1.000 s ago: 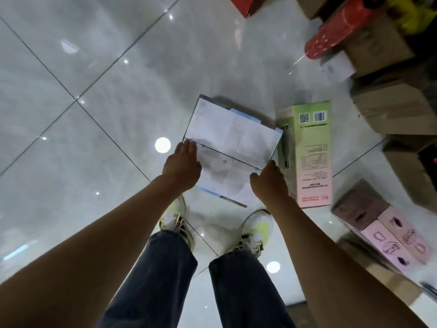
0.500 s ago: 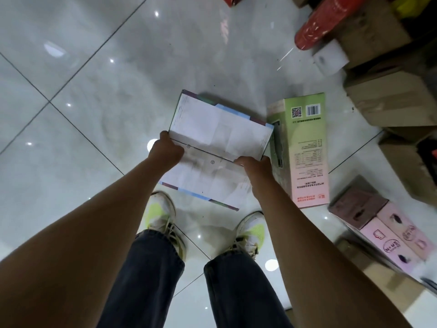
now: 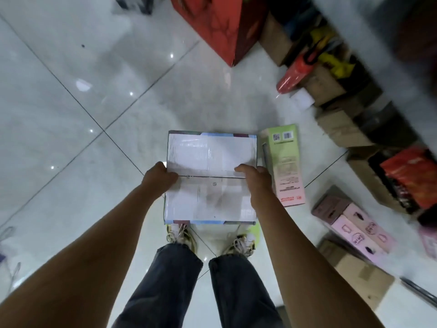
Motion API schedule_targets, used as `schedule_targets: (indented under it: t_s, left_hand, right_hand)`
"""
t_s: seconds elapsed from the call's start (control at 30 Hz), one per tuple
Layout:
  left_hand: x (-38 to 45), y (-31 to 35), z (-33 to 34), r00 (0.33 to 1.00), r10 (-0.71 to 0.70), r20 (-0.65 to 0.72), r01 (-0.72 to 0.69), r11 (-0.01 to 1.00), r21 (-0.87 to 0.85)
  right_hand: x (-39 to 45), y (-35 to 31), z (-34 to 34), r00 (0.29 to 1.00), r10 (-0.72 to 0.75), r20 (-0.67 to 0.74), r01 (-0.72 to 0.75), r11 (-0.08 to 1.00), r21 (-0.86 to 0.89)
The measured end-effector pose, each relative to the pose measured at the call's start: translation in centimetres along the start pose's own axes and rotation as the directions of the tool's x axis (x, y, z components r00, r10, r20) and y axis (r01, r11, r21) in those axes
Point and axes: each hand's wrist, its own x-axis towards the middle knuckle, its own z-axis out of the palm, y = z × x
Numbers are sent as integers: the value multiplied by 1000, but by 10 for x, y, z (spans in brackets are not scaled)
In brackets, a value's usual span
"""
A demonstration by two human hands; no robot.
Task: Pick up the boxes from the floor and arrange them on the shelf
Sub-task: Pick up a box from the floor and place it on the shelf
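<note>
Both hands hold a white box (image 3: 211, 176) up above the floor (image 3: 71, 138), the left hand (image 3: 159, 178) on its left edge and the right hand (image 3: 256, 179) on its right. A green and pink box (image 3: 285, 164) lies on the floor just beside it. Brown boxes (image 3: 340, 129) on the right hold red bags (image 3: 411, 174).

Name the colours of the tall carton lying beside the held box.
Green fading to pink, seen in the head view.

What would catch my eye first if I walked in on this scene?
Most likely the white box at the centre, gripped on either side by the left hand and the right hand above the shoes. Next, the green-and-pink box lying on the tiled floor just right of it, and the big red box at the top.
</note>
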Motion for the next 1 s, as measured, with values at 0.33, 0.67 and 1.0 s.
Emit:
schedule_targets:
  t_s: [0.33, 0.67, 1.0]
  left_hand:
    - [-170, 89, -193, 998, 36, -59, -61, 868, -493]
    - [-369, 110, -354, 932, 135, -336, -332, 685, -648]
    - [-521, 139, -454, 795, 420, -437, -590, 366, -720]
  right_hand:
    - [-228, -155, -68, 887, -451, -100, 439, 891, -119]
    - [-461, -216, -96, 709, -700, -81, 696, 714, -81]
    - [-628, -242, -157, 497, -836, -231, 850, 523, -63]
